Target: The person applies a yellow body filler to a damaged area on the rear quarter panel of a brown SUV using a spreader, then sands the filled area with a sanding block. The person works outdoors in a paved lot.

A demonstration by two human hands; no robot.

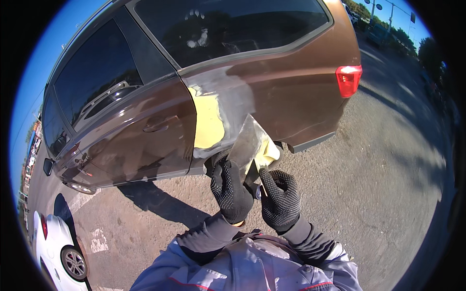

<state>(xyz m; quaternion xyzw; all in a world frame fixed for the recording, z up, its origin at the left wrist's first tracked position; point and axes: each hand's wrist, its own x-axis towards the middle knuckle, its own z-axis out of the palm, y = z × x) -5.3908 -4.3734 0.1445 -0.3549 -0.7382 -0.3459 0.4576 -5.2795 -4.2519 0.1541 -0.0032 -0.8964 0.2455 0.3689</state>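
My left hand, in a black dotted glove, is closed on a flat grey metal putty plate, which tilts up in front of me. Yellow body filler clings to the plate's right side. Close beside it, my right hand, gloved alike, is closed with its fingertips at the filler's lower edge. A narrow pale edge shows by those fingers; the tool they grip is mostly hidden. Beyond both hands, a smooth patch of yellow filler covers part of the brown car's rear side panel, within a sanded grey area.
The brown car's rear door adjoins the patch on the left, and its red tail light is at the right. A white car stands at lower left. Paved ground lies around me, with shadows across it.
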